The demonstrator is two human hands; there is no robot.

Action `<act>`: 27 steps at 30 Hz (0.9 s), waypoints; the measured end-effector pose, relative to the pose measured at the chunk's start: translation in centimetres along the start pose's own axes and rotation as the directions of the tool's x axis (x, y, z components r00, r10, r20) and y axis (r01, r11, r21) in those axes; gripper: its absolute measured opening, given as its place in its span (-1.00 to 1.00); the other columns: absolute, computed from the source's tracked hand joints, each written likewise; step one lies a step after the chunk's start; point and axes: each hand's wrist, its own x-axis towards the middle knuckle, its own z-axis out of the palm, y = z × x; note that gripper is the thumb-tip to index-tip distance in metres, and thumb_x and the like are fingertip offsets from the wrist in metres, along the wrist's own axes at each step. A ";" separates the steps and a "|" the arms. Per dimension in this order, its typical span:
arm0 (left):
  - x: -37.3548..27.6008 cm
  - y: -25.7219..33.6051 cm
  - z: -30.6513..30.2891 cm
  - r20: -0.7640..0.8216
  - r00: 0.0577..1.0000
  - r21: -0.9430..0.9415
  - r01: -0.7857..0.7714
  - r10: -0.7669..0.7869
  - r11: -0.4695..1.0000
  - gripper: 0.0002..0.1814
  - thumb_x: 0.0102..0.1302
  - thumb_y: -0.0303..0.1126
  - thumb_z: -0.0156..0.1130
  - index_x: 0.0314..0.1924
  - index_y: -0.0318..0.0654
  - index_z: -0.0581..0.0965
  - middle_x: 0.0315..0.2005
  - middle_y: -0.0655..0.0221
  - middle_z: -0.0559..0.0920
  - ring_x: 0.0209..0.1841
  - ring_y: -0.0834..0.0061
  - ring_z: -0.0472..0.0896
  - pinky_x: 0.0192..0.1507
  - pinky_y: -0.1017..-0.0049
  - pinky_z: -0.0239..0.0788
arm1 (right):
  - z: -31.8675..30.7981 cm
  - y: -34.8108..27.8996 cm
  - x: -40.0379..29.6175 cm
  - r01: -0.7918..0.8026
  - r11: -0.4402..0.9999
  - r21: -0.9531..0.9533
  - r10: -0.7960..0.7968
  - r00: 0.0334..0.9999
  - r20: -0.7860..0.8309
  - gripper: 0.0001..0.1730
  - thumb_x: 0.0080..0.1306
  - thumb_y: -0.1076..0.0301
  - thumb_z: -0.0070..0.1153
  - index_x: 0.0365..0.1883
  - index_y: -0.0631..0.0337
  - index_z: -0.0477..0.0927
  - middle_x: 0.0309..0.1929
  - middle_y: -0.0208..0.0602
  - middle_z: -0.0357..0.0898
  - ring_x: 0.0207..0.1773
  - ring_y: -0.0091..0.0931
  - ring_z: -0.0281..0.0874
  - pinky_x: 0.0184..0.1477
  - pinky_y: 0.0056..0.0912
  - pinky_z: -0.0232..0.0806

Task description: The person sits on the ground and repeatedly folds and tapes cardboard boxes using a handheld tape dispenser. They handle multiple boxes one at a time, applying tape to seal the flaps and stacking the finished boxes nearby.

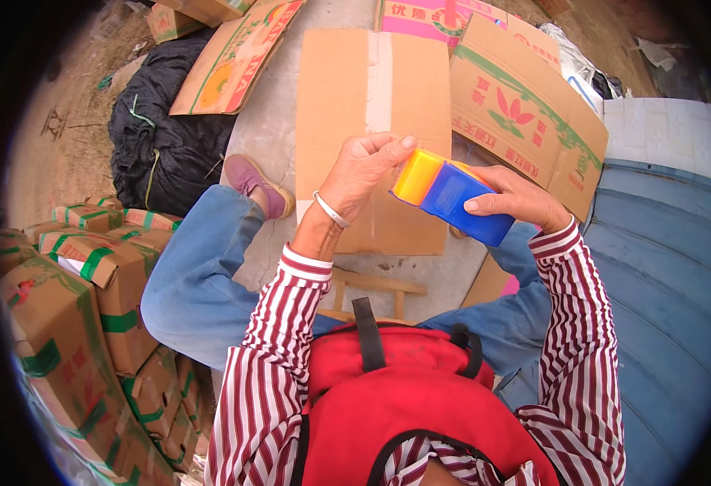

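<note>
A blue and yellow plastic case (466, 200) is tilted in the air in front of me, above a cardboard box. My right hand (507, 194) grips its blue end, thumb across the front face and fingers behind. At the upper corner of the yellow end, my left hand (370, 164) has thumb and forefinger together against the case; its other fingers are partly hidden. Below lies the plain cardboard box (337, 109), with a pale strip of tape (379, 79) down its middle.
Taped cartons (57, 340) are stacked at left. A black bundle (161, 121) and a printed cardboard sheet (234, 67) lie ahead at left. Printed cardboard (513, 109) leans at right beside a blue ridged surface (659, 291). A wooden stool (385, 284) shows between my legs.
</note>
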 end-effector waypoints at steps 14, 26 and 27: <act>2.2 -1.0 -5.5 -0.002 0.986 -0.590 0.131 -0.164 0.797 -0.90 0.27 -0.46 0.19 -0.24 -0.31 0.56 -0.30 0.34 0.63 -0.24 0.49 0.59 -0.12 0.40 0.43 | -3.5 -3.0 6.7 -0.097 0.970 -0.225 0.117 0.990 0.077 -0.21 0.08 -0.17 0.12 0.12 0.27 0.46 -0.04 -0.16 0.51 0.00 -0.43 0.43 0.03 -0.41 0.26; 4.7 -6.3 -23.0 -0.665 0.746 0.064 0.033 0.018 0.997 -0.87 0.21 -0.46 0.25 -0.24 -0.31 0.58 -0.45 0.38 0.62 -0.36 0.54 0.57 -0.26 0.53 0.44 | -14.5 11.3 3.6 -0.710 0.544 -0.447 0.596 0.702 -0.390 -0.32 0.02 -0.07 0.17 -0.02 0.28 0.56 -0.13 -0.14 0.60 -0.11 -0.36 0.54 -0.01 -0.39 0.32; 5.8 -8.5 -21.7 -0.685 0.727 0.102 0.032 0.047 0.994 -0.83 0.20 -0.45 0.25 -0.21 -0.35 0.59 -0.46 0.30 0.63 -0.34 0.47 0.60 -0.24 0.49 0.46 | -13.4 12.3 5.8 -0.711 0.490 -0.505 0.584 0.697 -0.415 -0.33 0.01 -0.08 0.16 -0.07 0.30 0.59 -0.19 -0.12 0.63 -0.17 -0.34 0.58 -0.04 -0.36 0.35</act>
